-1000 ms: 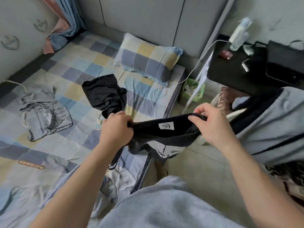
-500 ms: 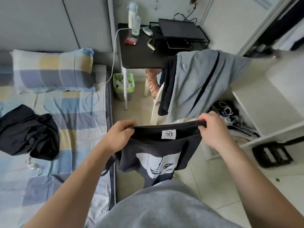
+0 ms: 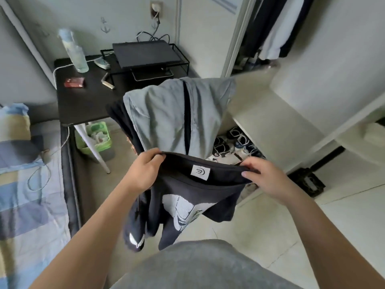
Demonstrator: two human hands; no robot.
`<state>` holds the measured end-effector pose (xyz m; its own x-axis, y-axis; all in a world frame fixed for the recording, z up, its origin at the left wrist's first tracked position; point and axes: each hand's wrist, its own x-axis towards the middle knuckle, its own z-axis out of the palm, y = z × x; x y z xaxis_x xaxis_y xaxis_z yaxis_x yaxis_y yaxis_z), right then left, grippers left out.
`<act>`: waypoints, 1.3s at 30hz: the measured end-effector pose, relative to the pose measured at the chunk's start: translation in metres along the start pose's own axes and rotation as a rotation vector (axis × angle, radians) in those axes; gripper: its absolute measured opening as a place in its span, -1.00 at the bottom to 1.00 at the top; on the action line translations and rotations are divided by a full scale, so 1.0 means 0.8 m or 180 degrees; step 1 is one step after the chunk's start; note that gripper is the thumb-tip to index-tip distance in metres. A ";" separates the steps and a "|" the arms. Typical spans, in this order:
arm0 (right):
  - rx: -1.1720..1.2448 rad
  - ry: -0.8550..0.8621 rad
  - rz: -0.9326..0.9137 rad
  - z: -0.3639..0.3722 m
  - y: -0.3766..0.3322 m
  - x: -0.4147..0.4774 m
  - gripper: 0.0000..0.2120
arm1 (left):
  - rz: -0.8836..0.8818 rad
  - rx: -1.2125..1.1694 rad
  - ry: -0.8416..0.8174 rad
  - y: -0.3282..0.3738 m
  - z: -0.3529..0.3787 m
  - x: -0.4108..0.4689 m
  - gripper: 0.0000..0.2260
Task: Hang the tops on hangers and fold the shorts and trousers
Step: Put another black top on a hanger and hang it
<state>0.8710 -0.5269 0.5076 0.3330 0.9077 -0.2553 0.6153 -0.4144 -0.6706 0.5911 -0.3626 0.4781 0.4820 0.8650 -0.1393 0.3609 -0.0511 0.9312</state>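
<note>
Here, at 9 o'clock, the bed (image 3: 31, 205) takes up the left edge, with a sheet checked in blue, yellow and grey. At 10 o'clock stands the black surface (image 3: 83, 105), which carries a clear bottle (image 3: 75, 53), a small red box (image 3: 74, 82) and a closed laptop (image 3: 143, 53) on a wire stand. A green bin (image 3: 98, 140) sits on the floor under its near edge.

Just left of centre, the left hand (image 3: 145, 170) grips one end of the black top (image 3: 187, 197), its fingers (image 3: 154, 155) curled round the fabric edge. The top hangs in mid-air at the centre, over the floor and in front of the person's grey-clad body at 6 o'clock. Its stretched edge is the long axis, running from 9 o'clock to 3 o'clock and dipping a little toward the right. The rest of it drops toward 6 and 7 o'clock, twisted and creased. The opening faces the camera and shows the inside, where a white square label (image 3: 200, 172) bears a round dark logo. Lower down is a white face-like print (image 3: 183, 209), partly folded in on itself.

Behind the top, toward 12 o'clock, a grey garment (image 3: 162, 113) with a black stripe is draped over something hidden.

Right of centre, the right hand (image 3: 268, 180) pinches the other end of the edge between thumb and fingers (image 3: 248, 174). Shoes (image 3: 235, 142) lie low at 2 o'clock, and dark and white clothes (image 3: 277, 28) hang at 1 o'clock.
</note>
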 end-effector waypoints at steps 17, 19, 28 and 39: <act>0.1010 0.2341 -0.0180 -0.273 0.015 0.139 -0.71 | 0.1263 -0.0042 -0.0427 0.269 0.160 0.305 -0.77; 0.1099 0.2662 -0.0198 -0.308 0.000 0.162 -0.68 | 0.1487 -0.0064 -0.0502 0.312 0.170 0.348 -0.77; 0.1145 0.3978 -0.0315 -0.465 -0.098 0.250 -0.66 | 0.2455 -0.0178 -0.0694 0.527 0.181 0.499 -0.72; -0.0289 0.4990 -0.0214 -0.686 -0.235 0.267 -0.63 | 0.3448 -0.0537 -0.1140 0.800 0.176 0.565 -0.68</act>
<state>1.2185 -0.2916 0.9616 0.6498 -0.0222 0.7597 0.6789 -0.4324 -0.5934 1.1520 -0.0745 0.9635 0.6826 0.2155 0.6983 -0.4791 -0.5896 0.6503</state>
